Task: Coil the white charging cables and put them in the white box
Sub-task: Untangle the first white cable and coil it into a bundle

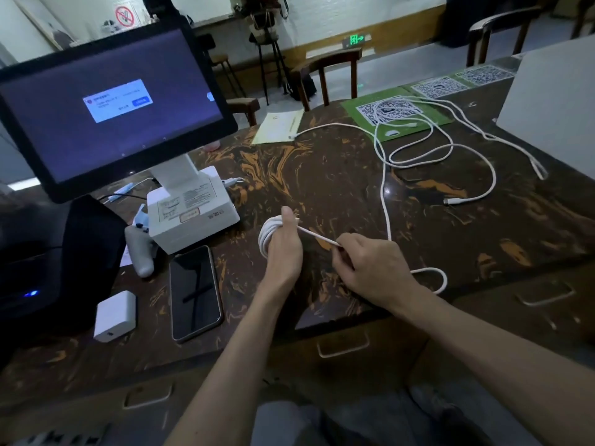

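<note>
Your left hand (283, 246) clutches the coiled loops of thin white charging cable (267, 236) | your right hand (363, 262) pinches its taut strand | risk: slack tail snagging the loose white cables (418, 156) | tall white box (547, 101) far right, well apart

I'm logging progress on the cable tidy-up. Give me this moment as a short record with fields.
left hand: grips a partly wound coil
right hand: pinches the cable's free run, taut between the hands
loose cables: uncoiled on the table, partly over a green QR mat
white box: far right, nothing seen put in
</note>
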The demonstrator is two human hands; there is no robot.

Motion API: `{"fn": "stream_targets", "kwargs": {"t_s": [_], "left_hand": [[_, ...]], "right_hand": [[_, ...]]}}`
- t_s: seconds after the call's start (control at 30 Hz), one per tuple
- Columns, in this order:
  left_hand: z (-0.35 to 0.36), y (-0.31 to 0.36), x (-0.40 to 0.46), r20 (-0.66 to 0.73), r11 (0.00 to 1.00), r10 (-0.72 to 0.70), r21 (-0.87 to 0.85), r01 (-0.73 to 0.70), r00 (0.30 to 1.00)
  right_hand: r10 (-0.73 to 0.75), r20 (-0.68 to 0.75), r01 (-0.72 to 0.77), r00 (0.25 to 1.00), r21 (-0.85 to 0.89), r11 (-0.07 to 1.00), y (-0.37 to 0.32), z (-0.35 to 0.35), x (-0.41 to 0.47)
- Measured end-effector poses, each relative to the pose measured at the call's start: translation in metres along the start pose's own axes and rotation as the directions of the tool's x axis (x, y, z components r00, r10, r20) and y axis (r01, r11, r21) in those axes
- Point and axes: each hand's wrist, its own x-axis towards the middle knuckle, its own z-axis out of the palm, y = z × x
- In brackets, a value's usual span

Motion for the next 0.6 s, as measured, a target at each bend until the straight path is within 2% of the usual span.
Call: {"fn": "stream_targets", "kwargs": {"t_s": [0.03, 0.1, 0.17, 0.2, 0.23, 0.3, 0.37, 0.43, 0.47, 0.5, 0.6], "left_hand": [[0.006, 0.005, 0.003, -0.035, 0.979, -0.112, -0.176, 0.104, 0.993], [0.015, 0.013, 0.004, -0.014, 0.831, -0.284, -0.503, 0.239, 0.959], [0.021, 0.021, -0.003, 0.100, 0.633, -0.325, -0.715, 0.295, 0.940], [0.022, 0.025, -0.005, 0.145, 0.501, -0.314, -0.815, 0.293, 0.938], [0.020, 0.028, -0.008, 0.169, 0.362, -0.303, -0.890, 0.278, 0.938], [0.012, 0.033, -0.009, 0.188, 0.147, -0.288, -0.960, 0.238, 0.939], [0.000, 0.037, -0.011, 0.217, 0.023, -0.253, -0.973, 0.230, 0.943], [-0.012, 0.039, -0.014, 0.274, -0.013, -0.185, -0.961, 0.276, 0.944], [-0.017, 0.040, -0.015, 0.297, 0.010, -0.150, -0.953, 0.301, 0.943], [-0.022, 0.041, -0.016, 0.306, 0.064, -0.129, -0.947, 0.316, 0.943], [-0.036, 0.050, -0.016, 0.271, 0.313, -0.120, -0.903, 0.295, 0.955]], "right_hand": [[-0.004, -0.012, 0.004, 1.000, -0.001, 1.000, 0.000, 0.001, 0.000], [-0.032, -0.067, 0.032, 0.997, -0.012, 0.999, 0.001, 0.002, -0.001], [-0.093, -0.117, 0.090, 0.989, -0.030, 0.996, 0.003, 0.003, -0.003], [-0.129, -0.134, 0.125, 0.983, -0.039, 0.991, 0.004, 0.004, -0.004], [-0.158, -0.148, 0.153, 0.976, -0.047, 0.987, 0.005, 0.005, -0.004], [-0.175, -0.161, 0.167, 0.971, -0.066, 0.984, 0.007, 0.004, -0.006], [-0.136, -0.133, 0.122, 0.982, -0.109, 0.987, 0.008, 0.004, -0.005], [-0.058, -0.097, 0.041, 0.994, -0.171, 0.984, 0.009, 0.003, -0.004], [-0.023, -0.076, 0.008, 0.997, -0.195, 0.981, 0.010, 0.002, -0.002], [0.005, -0.051, -0.015, 0.999, -0.211, 0.977, 0.010, 0.002, -0.001], [0.052, 0.029, -0.044, 0.998, -0.217, 0.975, 0.008, 0.003, 0.002]]}}
